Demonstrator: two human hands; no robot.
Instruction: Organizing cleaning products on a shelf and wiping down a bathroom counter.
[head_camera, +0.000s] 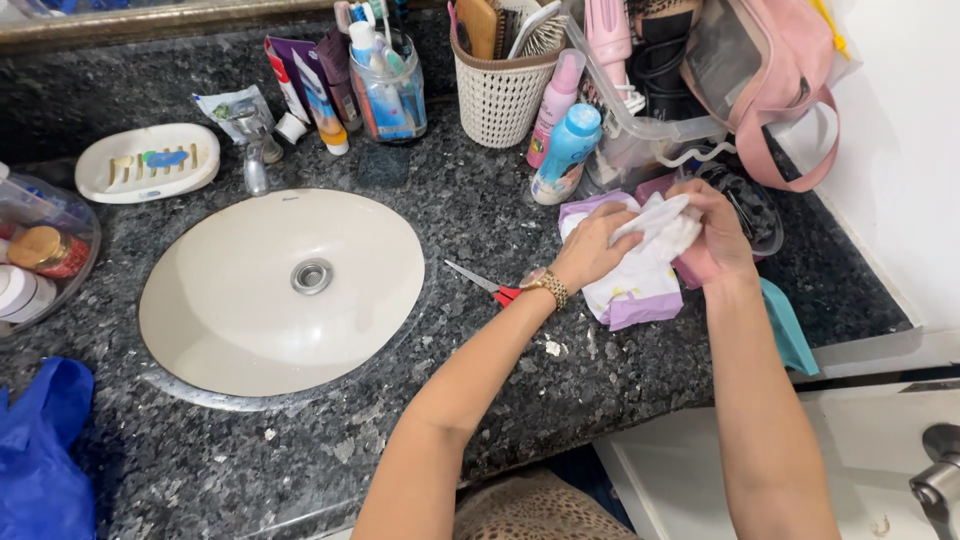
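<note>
Near edge: speckled dark worktop (300, 440), red-handled scissors (490, 285) just beside the left wrist. Left hand (590, 250) presses the white-and-purple soft packet (640, 285) down on the worktop. Right hand (715, 235) pinches a white sheet (660, 222) at its top. Looks light, limp, crushable, tearable; best held by the edges. Beyond: blue bottle (565, 155), basket (497, 95).

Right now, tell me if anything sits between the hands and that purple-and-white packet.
Nothing visible does. The left hand and right hand both already grip the white sheet at the top of the purple-and-white packet on the counter.
</note>
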